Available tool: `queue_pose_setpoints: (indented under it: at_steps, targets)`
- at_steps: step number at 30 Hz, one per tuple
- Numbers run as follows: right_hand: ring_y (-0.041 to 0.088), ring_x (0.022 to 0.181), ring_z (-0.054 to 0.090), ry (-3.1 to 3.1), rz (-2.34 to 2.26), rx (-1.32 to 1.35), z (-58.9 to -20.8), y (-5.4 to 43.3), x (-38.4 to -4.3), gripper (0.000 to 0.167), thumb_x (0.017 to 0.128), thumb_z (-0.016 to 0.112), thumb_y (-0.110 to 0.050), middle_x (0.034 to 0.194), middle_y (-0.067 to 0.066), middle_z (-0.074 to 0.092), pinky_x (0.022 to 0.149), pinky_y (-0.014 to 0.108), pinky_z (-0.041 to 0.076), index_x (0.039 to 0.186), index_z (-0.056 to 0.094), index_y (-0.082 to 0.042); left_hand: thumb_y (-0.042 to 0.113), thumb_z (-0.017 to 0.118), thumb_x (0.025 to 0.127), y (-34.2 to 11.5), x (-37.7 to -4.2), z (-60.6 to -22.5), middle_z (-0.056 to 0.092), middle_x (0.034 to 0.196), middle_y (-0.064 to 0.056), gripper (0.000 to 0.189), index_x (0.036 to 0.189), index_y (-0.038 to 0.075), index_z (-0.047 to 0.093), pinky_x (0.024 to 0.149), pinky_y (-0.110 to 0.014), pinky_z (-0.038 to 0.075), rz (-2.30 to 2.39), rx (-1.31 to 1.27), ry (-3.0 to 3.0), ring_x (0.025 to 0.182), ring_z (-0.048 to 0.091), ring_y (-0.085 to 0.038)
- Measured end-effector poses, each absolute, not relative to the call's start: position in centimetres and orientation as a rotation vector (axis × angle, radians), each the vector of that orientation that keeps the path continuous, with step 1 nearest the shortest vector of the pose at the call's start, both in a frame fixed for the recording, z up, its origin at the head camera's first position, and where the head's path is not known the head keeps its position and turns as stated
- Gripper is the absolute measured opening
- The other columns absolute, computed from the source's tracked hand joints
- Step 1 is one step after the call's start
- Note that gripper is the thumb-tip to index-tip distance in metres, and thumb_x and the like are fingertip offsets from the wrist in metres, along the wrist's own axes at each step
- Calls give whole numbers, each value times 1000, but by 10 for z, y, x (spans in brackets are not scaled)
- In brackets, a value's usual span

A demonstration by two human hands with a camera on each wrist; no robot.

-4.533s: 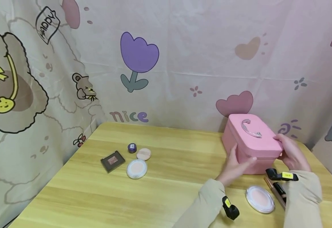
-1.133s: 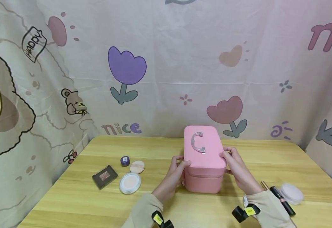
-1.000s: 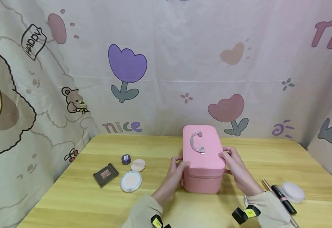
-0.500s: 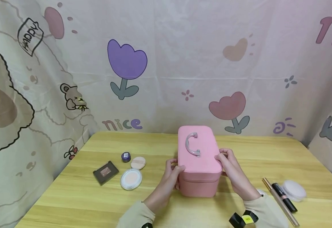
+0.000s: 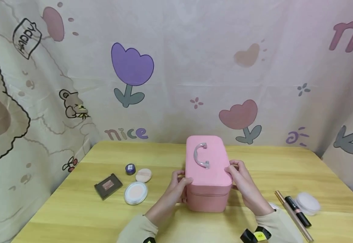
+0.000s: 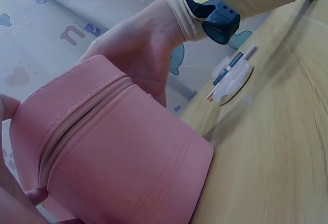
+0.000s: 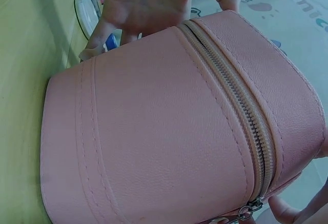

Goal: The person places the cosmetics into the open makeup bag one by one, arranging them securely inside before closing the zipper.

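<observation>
Case (image 5: pixel 208 175) shifted left — gripped, tabletop (image 5: pixel 285 172) either side

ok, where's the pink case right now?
Head view, just right of centre: the case is held between the left hand and right hand, with the puff off to its left.
</observation>
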State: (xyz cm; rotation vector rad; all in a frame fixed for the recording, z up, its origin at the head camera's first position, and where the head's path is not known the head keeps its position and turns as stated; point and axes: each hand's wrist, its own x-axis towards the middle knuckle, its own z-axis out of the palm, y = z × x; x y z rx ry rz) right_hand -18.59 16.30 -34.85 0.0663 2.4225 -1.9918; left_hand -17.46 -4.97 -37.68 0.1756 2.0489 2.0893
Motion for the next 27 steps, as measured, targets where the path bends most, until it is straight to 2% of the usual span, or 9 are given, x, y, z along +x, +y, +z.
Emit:
queue_pose_setpoints:
  at_steps: [9,13,17,20,23,25,27]
  targets:
    - [16,90,52,2467,-2026,20,-354,154,-184,39,95,46,-15,126,21,40,72,33,45,128,34,3,36,49,90,-59,-172,-380,39,123,-17,61,134,4,22,60,-31,40,2054,196,2060,74,46,-21]
    - [16,88,53,2529,-1977,-3,-353,155,-186,38,98,45,-19,124,20,42,71,31,46,127,37,3,36,48,89,-59,-173,-378,39,121,-16,60,133,5,22,60,-31,40,2061,209,2053,73,45,-20]
    - [23,98,53,2603,-1874,-43,-349,162,-189,43,102,42,-32,123,20,44,77,33,47,127,41,3,35,49,90,-58,-174,-380,37,123,-19,67,137,1,17,61,-31,39,2095,207,2015,73,43,-21]
    - [32,114,49,2701,-1753,-89,-344,166,-188,55,101,43,-42,131,23,41,88,42,45,131,40,3,36,52,90,-58,-174,-382,32,131,-24,73,139,-4,14,64,-32,40,2116,208,1967,81,45,-22]
    - [39,126,38,2899,-1590,-149,-338,165,-185,63,98,48,-45,140,26,34,99,54,36,137,39,3,37,53,92,-58,-174,-385,30,133,-24,73,140,-5,17,65,-31,41,2125,233,1937,88,44,-23]
    - [42,131,31,3069,-1480,-222,-335,161,-182,65,96,54,-44,143,27,29,101,61,30,138,40,3,40,53,94,-59,-175,-387,33,133,-22,71,139,-5,21,65,-32,41,2126,247,1926,92,45,-24]
    - [43,131,29,3228,-1371,-305,-333,155,-179,63,92,61,-43,144,27,30,101,63,28,136,44,0,43,50,96,-62,-177,-389,35,135,-21,69,139,-4,25,71,-35,44,2133,247,1903,105,45,-28]
